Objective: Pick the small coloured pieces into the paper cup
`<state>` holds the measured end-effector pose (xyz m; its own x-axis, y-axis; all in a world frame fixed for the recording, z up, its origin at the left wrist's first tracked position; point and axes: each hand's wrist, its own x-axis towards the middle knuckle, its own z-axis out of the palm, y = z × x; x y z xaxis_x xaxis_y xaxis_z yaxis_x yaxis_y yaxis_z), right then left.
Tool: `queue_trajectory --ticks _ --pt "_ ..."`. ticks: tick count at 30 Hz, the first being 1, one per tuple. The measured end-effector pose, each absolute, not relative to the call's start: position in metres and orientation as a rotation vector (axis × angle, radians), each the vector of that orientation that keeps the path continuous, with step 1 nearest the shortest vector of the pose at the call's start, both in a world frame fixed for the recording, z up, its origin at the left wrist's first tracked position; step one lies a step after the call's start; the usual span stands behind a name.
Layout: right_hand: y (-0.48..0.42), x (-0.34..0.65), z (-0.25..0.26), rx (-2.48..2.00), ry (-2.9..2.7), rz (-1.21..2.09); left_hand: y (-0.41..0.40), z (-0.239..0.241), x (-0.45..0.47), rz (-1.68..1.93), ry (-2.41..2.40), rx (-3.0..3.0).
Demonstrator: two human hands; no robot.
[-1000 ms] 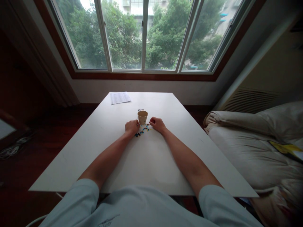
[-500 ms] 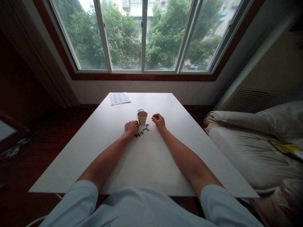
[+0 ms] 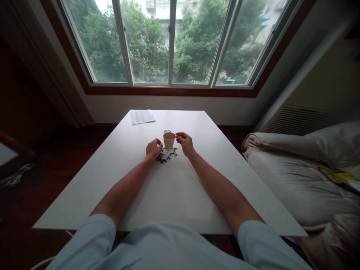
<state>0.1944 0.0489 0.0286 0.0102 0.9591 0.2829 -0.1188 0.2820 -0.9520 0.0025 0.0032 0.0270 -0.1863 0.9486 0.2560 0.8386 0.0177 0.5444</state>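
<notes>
A tan paper cup stands upright on the white table. Small beads or toy bricks in blue, yellow, black and white lie scattered in front of it. Just left of the cup is my left hand, fingers curled and thumb close to the fingertips; anything between them is too small to name. On the other side, my right hand has its thumb and fingertips pinched together beside the cup's right rim. What that pinch holds, if anything, I cannot make out.
Behind the cup lies a thin dark loop, perhaps a cord. Printed papers rest at the table's far left corner. A cream sofa stands along the right, and a window spans the wall ahead.
My right hand has moved left to the cup's rim. My left hand has shifted slightly left and up, away from the cup, uncovering more of the small pieces. The cup stays put.
</notes>
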Motion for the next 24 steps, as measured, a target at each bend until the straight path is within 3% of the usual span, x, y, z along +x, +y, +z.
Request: queue_trajectory --ticks 17,24 --pt "0.06 0.205 0.05 -0.859 -1.372 1.284 0.019 0.016 -0.009 1.156 1.971 1.617" --pt "0.066 0.219 0.046 -0.983 -1.42 1.115 0.02 0.016 -0.007 1.135 2.003 1.676"
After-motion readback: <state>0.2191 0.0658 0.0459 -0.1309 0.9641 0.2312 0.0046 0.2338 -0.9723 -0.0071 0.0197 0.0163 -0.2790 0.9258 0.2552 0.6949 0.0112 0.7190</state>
